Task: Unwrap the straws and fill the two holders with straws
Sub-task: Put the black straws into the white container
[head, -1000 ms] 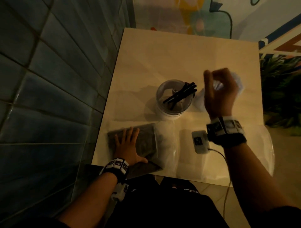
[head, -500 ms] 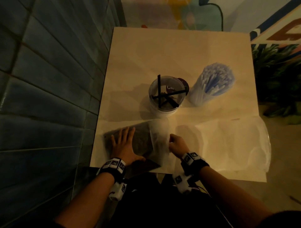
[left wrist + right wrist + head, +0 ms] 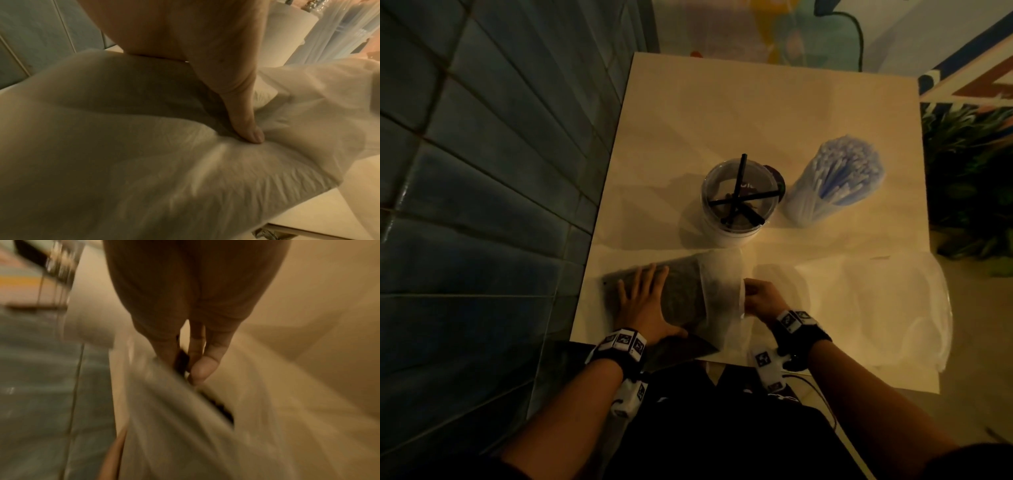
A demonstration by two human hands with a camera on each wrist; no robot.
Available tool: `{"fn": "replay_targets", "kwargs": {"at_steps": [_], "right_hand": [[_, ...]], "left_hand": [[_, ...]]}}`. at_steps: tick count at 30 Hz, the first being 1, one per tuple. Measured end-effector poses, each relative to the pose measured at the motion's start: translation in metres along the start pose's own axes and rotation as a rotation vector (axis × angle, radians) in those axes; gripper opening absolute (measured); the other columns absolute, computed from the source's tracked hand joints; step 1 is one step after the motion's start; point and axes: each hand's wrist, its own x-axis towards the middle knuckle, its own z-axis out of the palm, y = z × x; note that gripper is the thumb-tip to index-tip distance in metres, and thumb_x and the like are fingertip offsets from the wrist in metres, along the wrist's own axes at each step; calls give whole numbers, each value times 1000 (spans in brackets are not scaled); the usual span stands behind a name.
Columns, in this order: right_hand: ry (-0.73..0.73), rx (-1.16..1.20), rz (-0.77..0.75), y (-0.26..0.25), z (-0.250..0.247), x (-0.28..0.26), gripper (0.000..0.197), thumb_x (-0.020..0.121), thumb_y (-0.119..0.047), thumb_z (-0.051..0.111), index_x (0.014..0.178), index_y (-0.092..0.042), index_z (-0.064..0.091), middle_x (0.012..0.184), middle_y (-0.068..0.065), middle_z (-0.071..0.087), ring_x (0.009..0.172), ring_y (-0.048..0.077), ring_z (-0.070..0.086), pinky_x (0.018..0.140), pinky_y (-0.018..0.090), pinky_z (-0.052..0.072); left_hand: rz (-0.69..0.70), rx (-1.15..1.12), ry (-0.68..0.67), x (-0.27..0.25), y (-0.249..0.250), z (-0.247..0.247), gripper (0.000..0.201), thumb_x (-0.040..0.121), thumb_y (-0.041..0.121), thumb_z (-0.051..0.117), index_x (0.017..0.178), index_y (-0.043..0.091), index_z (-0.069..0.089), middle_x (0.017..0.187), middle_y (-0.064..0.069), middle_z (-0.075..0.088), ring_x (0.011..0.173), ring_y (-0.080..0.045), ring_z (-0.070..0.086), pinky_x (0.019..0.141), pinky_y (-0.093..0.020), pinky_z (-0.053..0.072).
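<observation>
Head view: left hand (image 3: 643, 301) flat on straw pack (image 3: 681, 294).

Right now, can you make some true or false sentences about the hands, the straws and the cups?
1. The left hand lies flat on the pack of black straws. True.
2. The clear cup is packed full of black straws. False: only a few black straws cross inside it.
3. The right hand is at the pack's open plastic end. True.
4. The white straws lie flat on the table. False: they stand bunched beside the cup.
</observation>
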Motion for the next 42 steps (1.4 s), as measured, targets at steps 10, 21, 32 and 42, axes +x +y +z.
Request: {"fn": "replay_targets", "kwargs": {"at_steps": [10, 21, 32, 42], "right_hand": [[1, -121, -87, -7, 17, 0, 8, 87, -23, 73, 89, -15, 71, 74, 0, 67, 61, 8, 58, 50, 11, 45], [41, 286, -29, 3, -24, -14, 26, 87, -6, 71, 113, -5, 67, 89, 16, 72, 72, 27, 71, 68, 36, 60], [238, 76, -12, 24, -26, -51, 33, 91, -38, 66, 90, -5, 68, 81, 11, 70, 62, 23, 69, 60, 34, 58], [172, 378, 182, 4, 23, 2, 25, 88, -34, 67, 87, -9, 70, 90, 12, 72, 90, 34, 67, 85, 45, 54]], "left_hand": [[-9, 0, 4, -1, 4, 1, 146, 47, 81, 74, 153, 35, -16, 163, 6, -16, 150, -25, -17, 118, -63, -6], [-6, -11, 21, -3, 5, 8, 146, 44, 84, 71, 153, 35, -13, 164, 5, -13, 150, -25, -15, 118, -63, -3], [-20, -17, 20, -3, 5, 12, 148, 43, 84, 72, 152, 36, -15, 163, 5, -15, 150, -25, -16, 117, -64, -5], [-27, -9, 24, -9, 9, 18, 147, 45, 84, 71, 152, 36, -16, 163, 7, -15, 150, -24, -16, 118, -63, -4]]}}
